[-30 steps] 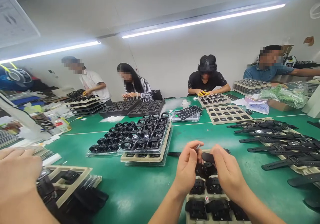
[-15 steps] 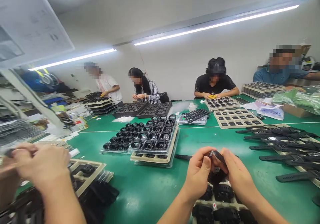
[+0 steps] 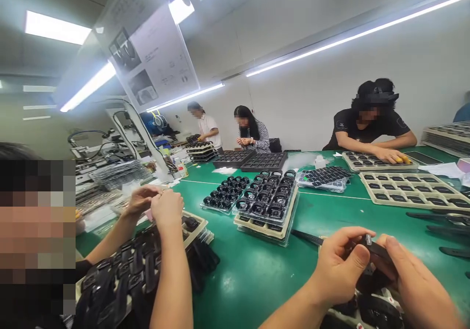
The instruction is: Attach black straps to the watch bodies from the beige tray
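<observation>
Near the lower right, my left hand (image 3: pixel 341 265) and my right hand (image 3: pixel 411 275) hold a black watch (image 3: pixel 380 255) between them. My left thumb and forefinger pinch one strap end, where a small metallic part shows. The fingers of my right hand wrap the strap from the other side; part of the watch is hidden by them. Just below both hands, a beige tray holds black watches (image 3: pixel 380 309), partly covered by my wrists. A black strap (image 3: pixel 306 237) lies on the green table left of my left hand.
A neighbour's hands (image 3: pixel 161 206) work at left above a tray of straps (image 3: pixel 121 275). Stacked watch trays (image 3: pixel 266 201) stand mid-table. Beyond are beige trays (image 3: pixel 414 189) and several seated or standing people. More straps (image 3: pixel 446 228) lie at right.
The view has swung left, so the table contents sit further right and a neighbour's head shows at left. The person across has reached a hand onto a tray. My hands still hold the watch.
</observation>
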